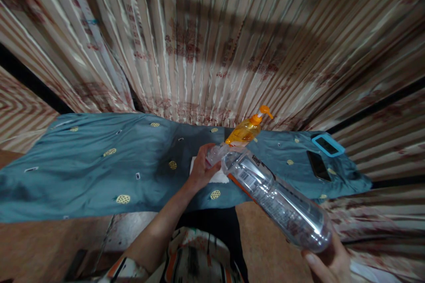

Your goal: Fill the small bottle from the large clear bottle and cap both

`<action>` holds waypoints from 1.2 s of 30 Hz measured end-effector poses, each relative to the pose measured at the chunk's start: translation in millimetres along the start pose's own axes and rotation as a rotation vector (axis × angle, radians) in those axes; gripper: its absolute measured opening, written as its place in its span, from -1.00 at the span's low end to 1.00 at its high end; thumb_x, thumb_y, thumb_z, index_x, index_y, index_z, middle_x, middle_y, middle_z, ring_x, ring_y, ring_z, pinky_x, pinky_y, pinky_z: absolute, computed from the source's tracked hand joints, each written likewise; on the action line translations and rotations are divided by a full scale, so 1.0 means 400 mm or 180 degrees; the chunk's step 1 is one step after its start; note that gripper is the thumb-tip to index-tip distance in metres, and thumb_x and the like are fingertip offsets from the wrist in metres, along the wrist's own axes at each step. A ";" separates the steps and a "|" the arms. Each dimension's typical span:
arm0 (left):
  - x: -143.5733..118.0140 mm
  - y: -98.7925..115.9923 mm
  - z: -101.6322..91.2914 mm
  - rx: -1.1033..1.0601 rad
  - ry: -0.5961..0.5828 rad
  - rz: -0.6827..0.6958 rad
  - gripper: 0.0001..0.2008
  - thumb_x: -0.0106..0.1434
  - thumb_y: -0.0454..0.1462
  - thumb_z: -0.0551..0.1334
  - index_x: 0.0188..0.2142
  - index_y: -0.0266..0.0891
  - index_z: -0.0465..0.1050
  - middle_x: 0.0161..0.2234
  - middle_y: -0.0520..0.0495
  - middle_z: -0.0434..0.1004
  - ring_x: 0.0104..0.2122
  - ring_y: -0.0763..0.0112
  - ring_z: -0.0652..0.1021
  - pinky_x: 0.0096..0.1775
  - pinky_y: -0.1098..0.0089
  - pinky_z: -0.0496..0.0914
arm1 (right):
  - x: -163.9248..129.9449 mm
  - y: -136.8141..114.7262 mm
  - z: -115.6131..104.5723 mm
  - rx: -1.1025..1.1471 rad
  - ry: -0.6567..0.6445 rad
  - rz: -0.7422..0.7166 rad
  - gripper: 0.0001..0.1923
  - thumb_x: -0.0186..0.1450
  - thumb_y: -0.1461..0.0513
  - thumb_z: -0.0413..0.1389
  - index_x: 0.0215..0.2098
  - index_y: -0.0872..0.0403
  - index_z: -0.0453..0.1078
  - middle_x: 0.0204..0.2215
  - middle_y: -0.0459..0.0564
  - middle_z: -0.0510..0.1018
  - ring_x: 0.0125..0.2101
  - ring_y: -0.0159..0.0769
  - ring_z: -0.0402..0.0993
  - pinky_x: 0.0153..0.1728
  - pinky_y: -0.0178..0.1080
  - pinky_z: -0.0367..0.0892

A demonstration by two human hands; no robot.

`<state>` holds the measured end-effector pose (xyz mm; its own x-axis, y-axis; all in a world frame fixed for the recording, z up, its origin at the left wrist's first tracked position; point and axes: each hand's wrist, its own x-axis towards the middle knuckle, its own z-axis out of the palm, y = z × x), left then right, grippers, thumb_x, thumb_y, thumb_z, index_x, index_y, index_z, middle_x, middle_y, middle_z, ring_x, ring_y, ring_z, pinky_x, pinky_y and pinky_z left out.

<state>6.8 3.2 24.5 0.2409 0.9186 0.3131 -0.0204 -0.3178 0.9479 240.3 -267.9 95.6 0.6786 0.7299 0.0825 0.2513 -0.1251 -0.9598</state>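
My right hand (327,256) is closed around the base of a large clear plastic bottle (279,199), which has dark print and an orange strip on its side. The bottle is held tilted, its narrower end up and to the left. My left hand (201,168) is closed on a small clear plastic container (215,154), right beside that end; whether the two touch I cannot tell. Behind them an orange pump bottle (244,132) with yellow liquid leans in the view, its lower part hidden. White paper (219,177) lies on the cloth under my left hand.
A teal cloth with pineapple prints (89,163) covers the long table. At its right end lie a dark phone (318,166) and a light-blue framed device (328,145). Pleated patterned curtains (206,53) hang behind and at both sides, with dark bars (29,77) along them.
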 end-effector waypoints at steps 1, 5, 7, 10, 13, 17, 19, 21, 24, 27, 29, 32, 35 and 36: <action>0.000 0.000 0.000 0.0000 -0.0015 0.0015 -0.32 0.27 0.12 0.45 0.23 -0.15 0.38 0.14 -0.26 0.56 0.14 -0.03 0.60 0.21 -0.01 0.49 | 0.000 0.001 -0.001 -0.0017 0.0004 -0.0011 -0.07 0.23 -0.17 0.40 0.40 0.08 0.35 0.24 0.26 0.62 0.21 0.23 0.58 0.13 -0.01 0.49; 0.000 0.002 -0.001 -0.0016 -0.0020 0.0030 -0.32 0.27 0.12 0.44 0.23 -0.15 0.38 0.15 -0.26 0.56 0.14 -0.02 0.60 0.21 0.00 0.49 | 0.005 0.007 -0.008 -0.0139 -0.0059 -0.0038 -0.07 0.24 -0.19 0.38 0.41 0.07 0.33 0.21 0.26 0.62 0.20 0.25 0.57 0.11 0.01 0.49; 0.000 0.002 0.000 -0.0022 -0.0010 0.0006 -0.33 0.27 0.10 0.46 0.22 -0.14 0.38 0.15 -0.25 0.57 0.13 -0.01 0.60 0.21 0.00 0.49 | 0.007 0.007 -0.009 -0.0148 -0.0027 0.0009 -0.04 0.21 -0.20 0.40 0.40 0.07 0.33 0.21 0.27 0.62 0.20 0.27 0.57 0.11 0.02 0.48; 0.001 0.001 0.001 -0.0023 -0.0002 -0.0010 -0.34 0.26 0.06 0.47 0.22 -0.14 0.39 0.14 -0.24 0.57 0.14 -0.01 0.60 0.22 0.00 0.49 | 0.006 0.004 -0.004 -0.0110 0.0065 0.0089 0.00 0.19 -0.21 0.41 0.42 0.06 0.30 0.24 0.28 0.59 0.23 0.28 0.54 0.16 0.03 0.44; 0.002 -0.002 0.002 -0.0018 -0.0001 -0.0004 -0.34 0.27 0.06 0.46 0.22 -0.16 0.39 0.15 -0.26 0.56 0.15 -0.02 0.60 0.24 -0.02 0.48 | 0.007 0.002 0.000 -0.0072 0.0044 0.0083 0.02 0.19 -0.22 0.41 0.43 0.08 0.28 0.26 0.30 0.56 0.24 0.28 0.52 0.16 0.03 0.44; 0.002 -0.008 0.003 -0.0040 -0.0018 0.0010 -0.34 0.27 0.05 0.46 0.23 -0.15 0.39 0.15 -0.26 0.57 0.15 -0.02 0.60 0.24 -0.02 0.47 | 0.010 0.003 -0.003 -0.0029 0.0000 0.0116 0.05 0.17 -0.20 0.43 0.45 0.08 0.27 0.24 0.31 0.57 0.20 0.28 0.55 0.12 0.04 0.46; 0.002 -0.010 0.003 -0.0047 0.0004 0.0024 -0.34 0.26 0.05 0.47 0.23 -0.15 0.39 0.15 -0.25 0.56 0.16 -0.02 0.59 0.24 -0.01 0.47 | 0.011 0.004 -0.005 -0.0033 -0.0023 0.0108 0.04 0.17 -0.19 0.43 0.45 0.06 0.27 0.23 0.29 0.58 0.19 0.27 0.56 0.10 0.03 0.47; 0.002 -0.011 0.003 -0.0043 0.0014 0.0024 -0.33 0.25 0.06 0.47 0.23 -0.15 0.40 0.16 -0.24 0.56 0.16 -0.02 0.59 0.24 -0.01 0.47 | 0.011 0.005 -0.006 -0.0032 -0.0014 0.0089 0.02 0.17 -0.19 0.43 0.44 0.05 0.30 0.23 0.27 0.59 0.18 0.26 0.57 0.10 0.00 0.47; 0.002 -0.010 0.002 -0.0031 0.0008 0.0007 -0.34 0.26 0.05 0.48 0.22 -0.14 0.41 0.15 -0.24 0.57 0.15 -0.02 0.59 0.24 -0.02 0.47 | 0.010 0.004 -0.003 0.0021 -0.0008 0.0050 -0.01 0.18 -0.17 0.43 0.43 0.04 0.31 0.26 0.26 0.57 0.23 0.26 0.53 0.14 0.00 0.45; 0.003 -0.009 0.001 -0.0003 0.0003 0.0006 -0.36 0.26 0.03 0.48 0.22 -0.13 0.41 0.14 -0.23 0.57 0.15 -0.02 0.60 0.24 -0.02 0.48 | 0.009 0.001 0.001 0.0027 -0.0041 0.0026 -0.03 0.20 -0.15 0.43 0.44 0.03 0.31 0.29 0.25 0.56 0.26 0.26 0.51 0.15 0.00 0.43; 0.003 -0.008 0.000 0.0004 0.0011 0.0009 -0.36 0.25 0.04 0.48 0.21 -0.14 0.41 0.13 -0.23 0.57 0.13 -0.01 0.60 0.23 -0.01 0.49 | 0.009 -0.002 0.003 0.0033 -0.0029 0.0054 -0.03 0.19 -0.16 0.44 0.43 0.04 0.32 0.28 0.26 0.56 0.25 0.27 0.52 0.15 0.00 0.44; 0.003 -0.007 0.001 -0.0014 0.0016 0.0029 -0.34 0.25 0.06 0.48 0.21 -0.15 0.40 0.13 -0.24 0.57 0.13 -0.01 0.60 0.23 -0.01 0.48 | 0.010 -0.009 0.006 0.0078 0.0064 0.0151 -0.01 0.14 -0.18 0.45 0.39 0.04 0.34 0.23 0.26 0.59 0.23 0.29 0.52 0.12 0.01 0.44; 0.003 -0.004 0.001 -0.0017 0.0014 0.0032 -0.34 0.26 0.06 0.47 0.21 -0.15 0.40 0.14 -0.24 0.57 0.14 -0.01 0.60 0.23 0.00 0.48 | 0.009 -0.014 0.008 0.0112 0.0098 0.0200 -0.01 0.12 -0.16 0.46 0.37 0.04 0.34 0.21 0.26 0.59 0.23 0.30 0.51 0.15 0.03 0.41; 0.003 -0.003 0.001 -0.0013 0.0015 0.0027 -0.35 0.26 0.07 0.47 0.21 -0.15 0.40 0.14 -0.24 0.57 0.14 -0.01 0.60 0.23 0.00 0.48 | 0.009 -0.015 0.007 0.0107 0.0085 0.0200 -0.02 0.12 -0.16 0.46 0.37 0.03 0.33 0.21 0.26 0.59 0.23 0.30 0.50 0.17 0.04 0.39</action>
<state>7.5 4.8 23.7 0.2362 0.9170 0.3215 -0.0264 -0.3247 0.9455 239.3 -262.4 100.7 0.7105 0.7031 0.0285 0.1846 -0.1472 -0.9717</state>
